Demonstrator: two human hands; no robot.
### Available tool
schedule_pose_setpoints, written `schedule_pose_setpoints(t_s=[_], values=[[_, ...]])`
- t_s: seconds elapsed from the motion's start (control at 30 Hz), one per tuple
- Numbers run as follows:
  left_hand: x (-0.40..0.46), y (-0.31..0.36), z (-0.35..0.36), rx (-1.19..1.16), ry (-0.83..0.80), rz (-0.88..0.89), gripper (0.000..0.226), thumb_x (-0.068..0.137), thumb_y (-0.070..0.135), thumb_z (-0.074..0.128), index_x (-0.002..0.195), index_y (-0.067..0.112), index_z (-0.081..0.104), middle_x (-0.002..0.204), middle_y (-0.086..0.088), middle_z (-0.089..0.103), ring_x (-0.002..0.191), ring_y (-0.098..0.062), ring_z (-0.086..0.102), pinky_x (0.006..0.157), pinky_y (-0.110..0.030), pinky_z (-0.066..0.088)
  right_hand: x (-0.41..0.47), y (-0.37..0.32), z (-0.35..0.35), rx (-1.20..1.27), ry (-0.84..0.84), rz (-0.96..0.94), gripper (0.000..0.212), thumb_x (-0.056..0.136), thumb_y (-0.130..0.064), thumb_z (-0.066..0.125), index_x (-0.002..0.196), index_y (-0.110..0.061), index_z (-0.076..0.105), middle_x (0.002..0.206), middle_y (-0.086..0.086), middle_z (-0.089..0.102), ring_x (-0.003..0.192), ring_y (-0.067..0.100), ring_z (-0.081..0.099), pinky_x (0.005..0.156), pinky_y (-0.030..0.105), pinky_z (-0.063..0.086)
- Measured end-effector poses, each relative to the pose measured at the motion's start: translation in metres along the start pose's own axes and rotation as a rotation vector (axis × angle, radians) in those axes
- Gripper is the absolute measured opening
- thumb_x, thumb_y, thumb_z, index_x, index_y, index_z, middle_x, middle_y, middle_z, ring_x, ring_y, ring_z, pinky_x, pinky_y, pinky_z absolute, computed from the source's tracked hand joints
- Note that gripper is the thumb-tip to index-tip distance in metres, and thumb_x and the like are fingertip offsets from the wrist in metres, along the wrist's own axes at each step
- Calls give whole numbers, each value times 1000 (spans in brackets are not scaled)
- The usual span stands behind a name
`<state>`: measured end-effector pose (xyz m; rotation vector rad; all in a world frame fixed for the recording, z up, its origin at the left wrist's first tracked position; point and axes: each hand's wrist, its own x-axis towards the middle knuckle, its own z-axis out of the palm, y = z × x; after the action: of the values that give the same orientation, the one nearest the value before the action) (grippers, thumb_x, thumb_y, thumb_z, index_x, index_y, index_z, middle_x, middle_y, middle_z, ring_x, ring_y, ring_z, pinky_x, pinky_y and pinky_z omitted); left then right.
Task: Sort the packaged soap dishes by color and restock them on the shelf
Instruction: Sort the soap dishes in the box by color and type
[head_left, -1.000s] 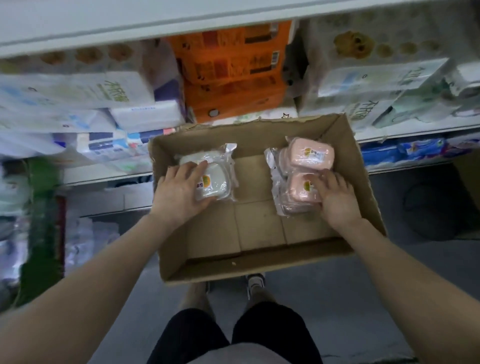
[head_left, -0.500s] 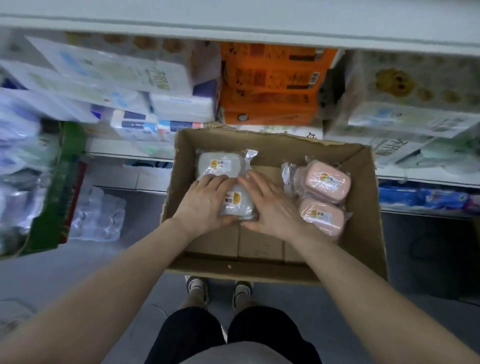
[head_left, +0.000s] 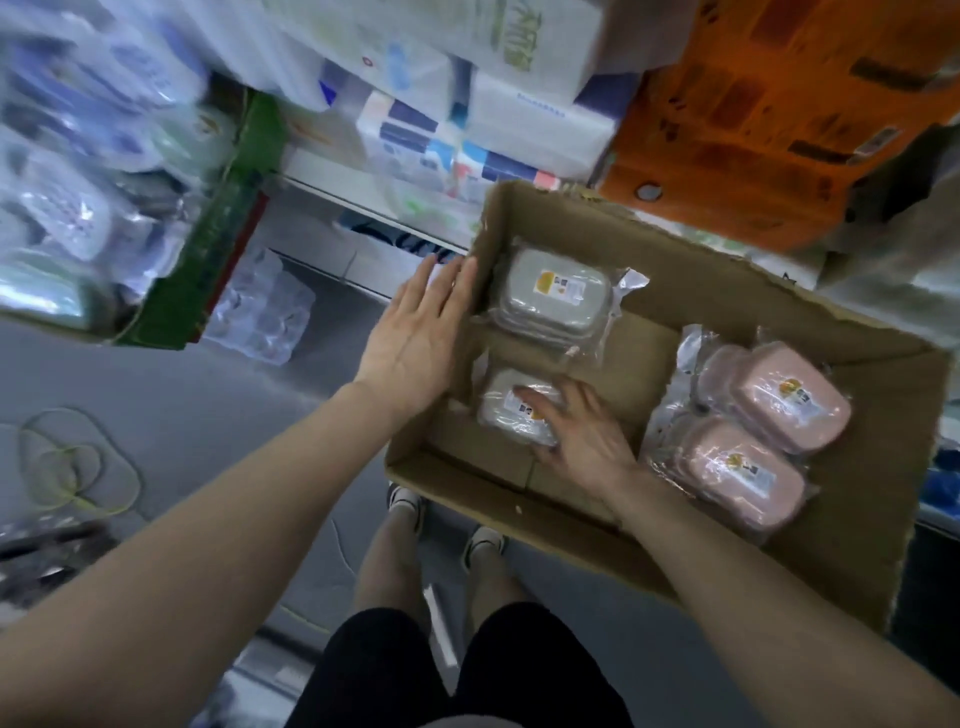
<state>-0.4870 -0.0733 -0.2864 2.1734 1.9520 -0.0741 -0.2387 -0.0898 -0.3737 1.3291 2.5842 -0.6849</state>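
Note:
An open cardboard box (head_left: 519, 499) holds wrapped soap dishes. Two grey packs lie along its left side: the far grey pack (head_left: 556, 296) and the near grey pack (head_left: 506, 415). Pink packs sit on the right, an upper pink pack (head_left: 779, 395) and a lower pink pack (head_left: 737, 473). My right hand (head_left: 582, 441) lies flat on the near grey pack, fingers spread. My left hand (head_left: 415, 332) is flat against the outside of the box's left wall, holding nothing.
Shelves behind carry white tissue packs (head_left: 530, 119) and orange packs (head_left: 753, 119). A green crate (head_left: 218, 228) of wrapped goods stands at the left. Plastic-wrapped items (head_left: 260, 306) lie on the grey floor. My feet (head_left: 447, 519) are under the box's near edge.
My left hand left the near grey pack and moved out to the box's left wall. My right hand stays on that pack. The view swung left and tilted.

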Motion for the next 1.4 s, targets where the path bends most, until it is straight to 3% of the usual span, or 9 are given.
schedule_pose_setpoints(t_s=[0.13, 0.2, 0.37, 0.47, 0.6, 0.8, 1.0, 1.2, 1.4], values=[[5, 0, 14, -47, 140, 32, 70, 93, 27, 42, 153, 4, 15, 157, -14, 26, 147, -34, 18, 120, -42, 20, 40, -8, 20, -35, -19, 60, 81, 88, -31, 67, 154, -35, 20, 151, 20, 24, 141, 42, 21, 110, 51, 37], [6, -5, 21, -31, 181, 34, 69, 93, 20, 50, 153, 3, 19, 156, -13, 28, 146, -34, 20, 120, -40, 19, 55, -9, 23, -55, -35, 89, 81, 92, -29, 63, 155, -35, 13, 157, 20, 14, 146, 41, 11, 113, 50, 29], [8, -5, 27, -43, 208, 70, 72, 89, 10, 52, 152, 2, 18, 156, -14, 27, 146, -34, 21, 118, -43, 23, 55, -13, 19, -137, -90, 120, 81, 93, -34, 59, 156, -34, 8, 160, 20, 8, 148, 38, 10, 111, 48, 30], [7, -2, 20, -59, 165, 51, 76, 86, 10, 53, 153, 3, 16, 157, -14, 25, 146, -34, 20, 118, -44, 24, 42, -23, 3, -131, -89, 147, 78, 93, -33, 59, 156, -30, 13, 157, 20, 20, 145, 37, 20, 107, 46, 36], [1, -5, -3, -46, 46, 70, 83, 89, 26, 56, 155, 8, 10, 158, -10, 24, 147, -32, 15, 120, -41, 19, 21, -36, -37, -106, 71, 141, 69, 88, -29, 64, 149, -15, 35, 138, 17, 47, 121, 37, 50, 93, 45, 49], [-21, -37, -31, -31, 67, 73, 73, 93, 51, 51, 152, 16, 26, 153, -5, 36, 143, -28, 27, 118, -40, 21, 24, -53, -113, -202, 373, 76, 55, 91, -29, 59, 141, -7, 46, 131, 19, 53, 119, 38, 51, 89, 51, 51], [-57, -120, -46, -49, 172, -23, 63, 91, 43, 60, 143, 13, 43, 141, -8, 49, 132, -28, 42, 111, -43, 35, 86, -121, -166, -282, 517, -85, 53, 97, -33, 51, 143, -7, 43, 134, 21, 51, 122, 39, 47, 98, 52, 44], [-109, -250, -64, -72, 238, -147, 52, 78, 30, 75, 124, 9, 61, 123, -12, 61, 115, -35, 56, 99, -44, 47, 171, -248, -159, -247, 484, -196, 55, 93, -39, 42, 137, -7, 48, 129, 18, 53, 115, 38, 49, 88, 50, 45], [-154, -380, -75, -49, 178, -245, 48, 72, 23, 77, 116, 8, 66, 116, -15, 64, 108, -38, 60, 91, -46, 52, 244, -357, -128, -206, 431, -217, 54, 85, -31, 64, 132, -5, 53, 120, 18, 57, 107, 39, 54, 82, 47, 48]])
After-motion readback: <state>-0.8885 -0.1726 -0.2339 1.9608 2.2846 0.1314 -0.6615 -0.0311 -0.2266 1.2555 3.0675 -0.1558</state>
